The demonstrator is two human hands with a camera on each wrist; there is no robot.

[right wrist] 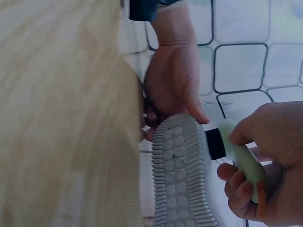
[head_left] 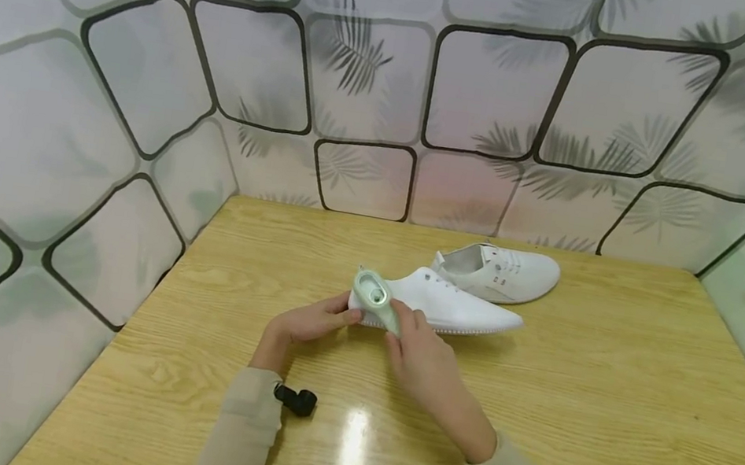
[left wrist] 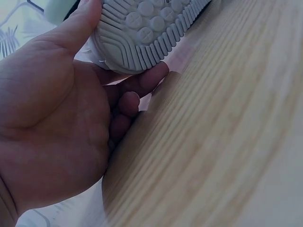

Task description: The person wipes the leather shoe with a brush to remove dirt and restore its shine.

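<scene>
A white lace-up shoe (head_left: 448, 304) is tipped on its side on the table, its ridged, studded sole (left wrist: 151, 23) facing my wrists. My left hand (head_left: 313, 321) grips it at the heel, thumb on the near edge and fingers around behind and beneath. In my right hand (head_left: 428, 359) is the handle of a light green brush (head_left: 374, 294) with an oval head. Dark bristles (right wrist: 216, 144) face the shoe's upper close by the heel, right at its side in the right wrist view.
Just behind the held shoe stands its white mate (head_left: 524, 276), toe pointing right. Both are on a light wooden table (head_left: 628, 396). A patterned fabric wall (head_left: 376, 106) closes off the back and sides.
</scene>
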